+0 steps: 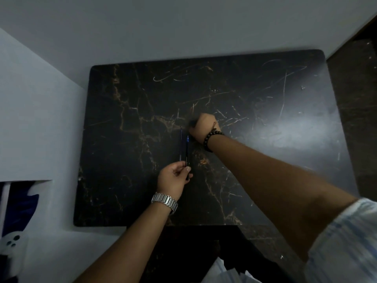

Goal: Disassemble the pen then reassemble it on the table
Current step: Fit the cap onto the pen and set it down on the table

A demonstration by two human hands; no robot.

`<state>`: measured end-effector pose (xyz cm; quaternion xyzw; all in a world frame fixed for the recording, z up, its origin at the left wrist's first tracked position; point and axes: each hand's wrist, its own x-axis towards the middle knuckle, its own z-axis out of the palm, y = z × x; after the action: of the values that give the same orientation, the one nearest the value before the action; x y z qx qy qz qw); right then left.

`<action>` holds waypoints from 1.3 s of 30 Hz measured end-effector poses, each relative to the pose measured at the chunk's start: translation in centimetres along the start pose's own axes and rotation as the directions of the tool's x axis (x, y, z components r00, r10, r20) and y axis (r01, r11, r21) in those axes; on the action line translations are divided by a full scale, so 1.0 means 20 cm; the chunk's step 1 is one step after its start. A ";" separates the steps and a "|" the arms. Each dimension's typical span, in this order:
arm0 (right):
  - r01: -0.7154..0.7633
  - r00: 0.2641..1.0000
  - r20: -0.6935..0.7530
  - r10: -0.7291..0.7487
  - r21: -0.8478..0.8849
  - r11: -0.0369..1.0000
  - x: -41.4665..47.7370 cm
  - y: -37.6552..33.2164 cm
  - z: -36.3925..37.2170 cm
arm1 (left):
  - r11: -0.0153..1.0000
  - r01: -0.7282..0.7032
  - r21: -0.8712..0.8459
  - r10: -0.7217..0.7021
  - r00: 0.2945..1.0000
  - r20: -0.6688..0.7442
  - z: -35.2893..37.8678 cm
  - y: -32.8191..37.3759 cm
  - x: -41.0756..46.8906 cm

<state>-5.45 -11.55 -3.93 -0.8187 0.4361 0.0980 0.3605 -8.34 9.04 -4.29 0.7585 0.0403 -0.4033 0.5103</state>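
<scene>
- The left hand [175, 176], nearest on the dark marble table [265, 160], pinches the near end of the pen barrel [187, 154].
- The barrel is dark and blue-tipped; its long axis points away, with a thin refill [181, 144] just beside it, parallel.
- Beyond the barrel's far tip, the right hand [204, 127] is curled closed; what it holds is too blurred to tell.

The left hand [173, 177] has its fingers curled and pinched together, its wrist wearing a silver metal link watch [164, 201]. The right hand [203, 127] is a closed fist, blurred, farther forward, with a dark beaded bracelet [210, 139] on its wrist. Both forearms are bare.
</scene>
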 end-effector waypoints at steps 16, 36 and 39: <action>-0.226 0.958 0.283 -0.044 0.841 0.492 -0.28 0.17 -0.26 | 0.996 -0.046 0.073 0.040 0.995 0.086 0.10 0.05 0.01; -0.152 0.944 0.310 -0.109 0.707 0.691 -0.27 0.21 -0.32 | 0.998 0.006 0.056 -0.013 0.991 0.131 0.23 0.21 0.05; -0.169 0.940 0.325 -0.105 0.710 0.684 -0.25 0.22 -0.35 | 0.999 0.002 0.043 -0.008 0.989 0.145 0.27 0.24 0.04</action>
<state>-13.05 -14.60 1.30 -0.5700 0.3842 0.0626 0.7236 -8.49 2.13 -2.05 0.7377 -0.0037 -0.4596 0.4945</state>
